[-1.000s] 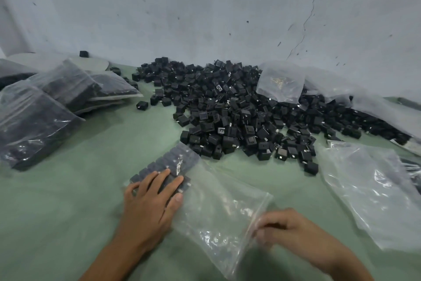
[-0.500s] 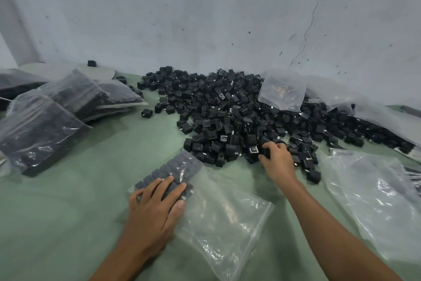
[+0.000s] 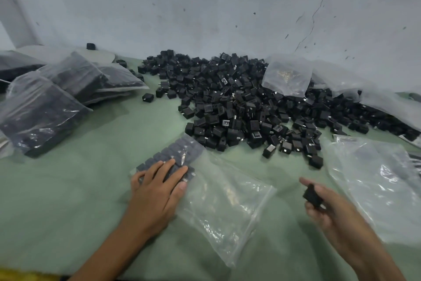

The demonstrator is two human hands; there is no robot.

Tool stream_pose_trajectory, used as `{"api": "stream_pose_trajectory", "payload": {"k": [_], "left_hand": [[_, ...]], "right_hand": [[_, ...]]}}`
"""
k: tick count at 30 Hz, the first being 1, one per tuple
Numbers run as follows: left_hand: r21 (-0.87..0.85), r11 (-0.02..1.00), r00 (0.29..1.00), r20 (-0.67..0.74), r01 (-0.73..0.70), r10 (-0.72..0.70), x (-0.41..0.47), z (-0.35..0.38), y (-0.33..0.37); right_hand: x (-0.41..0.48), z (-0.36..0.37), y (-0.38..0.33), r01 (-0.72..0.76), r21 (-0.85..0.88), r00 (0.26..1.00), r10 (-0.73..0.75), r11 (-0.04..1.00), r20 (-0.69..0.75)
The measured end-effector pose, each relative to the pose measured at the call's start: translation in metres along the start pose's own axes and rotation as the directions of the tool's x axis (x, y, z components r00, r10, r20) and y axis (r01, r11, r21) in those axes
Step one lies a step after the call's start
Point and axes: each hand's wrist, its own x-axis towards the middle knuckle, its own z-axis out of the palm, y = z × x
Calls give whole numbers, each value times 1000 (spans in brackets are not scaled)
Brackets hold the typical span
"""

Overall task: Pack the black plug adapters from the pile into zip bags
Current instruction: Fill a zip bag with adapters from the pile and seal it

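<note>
One black adapter (image 3: 312, 196) pinched in right hand (image 3: 328, 208) fingers, beside zip bag (image 3: 223, 203) mouth | left hand (image 3: 157, 192) flat, fingers spread, pinning bagged rows | pile (image 3: 246, 107) beyond bag | adapter looks light, rigid, smooth; grip its flat sides.

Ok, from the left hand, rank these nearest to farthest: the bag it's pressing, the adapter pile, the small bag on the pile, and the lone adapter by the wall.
1. Bag: directly under the left hand.
2. Pile: just ahead, to the right.
3. Small bag: on the pile's far right side.
4. Lone adapter: far back left, by the wall.

Ranks 3 and 4 are close.
</note>
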Motion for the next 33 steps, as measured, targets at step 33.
{"api": "stream_pose_trajectory", "payload": {"k": [33], "left_hand": [[-13,1000,999,-35,-10,10,-1,11,-7]], "right_hand": [[39,200,75,362,-437,932,-307,823,194]]}}
